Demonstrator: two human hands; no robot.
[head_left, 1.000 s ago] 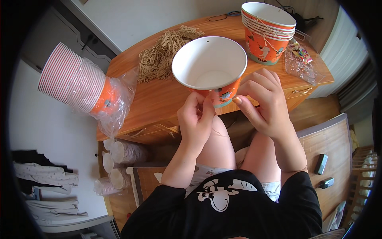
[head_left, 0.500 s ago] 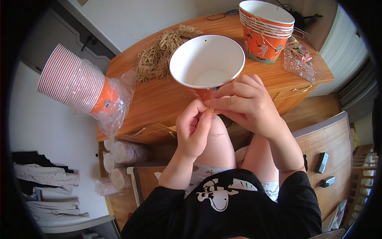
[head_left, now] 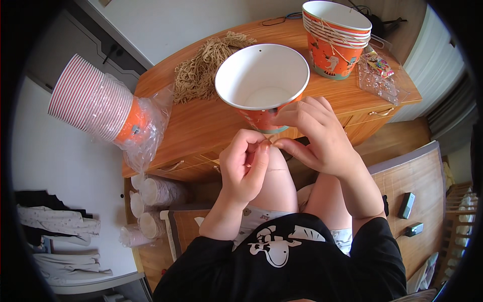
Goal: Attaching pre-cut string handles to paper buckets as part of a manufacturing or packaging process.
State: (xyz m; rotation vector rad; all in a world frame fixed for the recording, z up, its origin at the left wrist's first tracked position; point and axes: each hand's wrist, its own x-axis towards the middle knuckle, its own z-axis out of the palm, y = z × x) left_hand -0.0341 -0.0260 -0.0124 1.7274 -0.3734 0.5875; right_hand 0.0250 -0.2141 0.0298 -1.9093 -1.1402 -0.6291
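Observation:
A paper bucket (head_left: pixel 254 118), orange with a white inside and small holes under its rim, stands on the wooden table in front of me. Just below its near side, my left hand (head_left: pixel 244 166) pinches a short bit of thin tan twine (head_left: pixel 270 140) between thumb and forefinger. My right hand (head_left: pixel 324 138) is beside it, fingers bent and apart from the thumb. Its thumb tip comes close to the twine end; whether they touch I cannot tell. The right fingertips overlap the bucket's near right wall.
A heap of tan twine (head_left: pixel 204 68) lies left of the bucket on the table (head_left: pixel 186 131). Nested orange buckets (head_left: pixel 332 55) with twine stand at the right, by a clear plastic bag (head_left: pixel 380 83). Many plastic-wrapped buckets (head_left: pixel 100 100) lean off the left edge; wrapped cups (head_left: pixel 161 191) sit below.
My right forefinger and thumb have parted, and the hand has moved slightly right, off the pinch point. My left hand has dropped a little and keeps its pinch. The bucket has not visibly moved.

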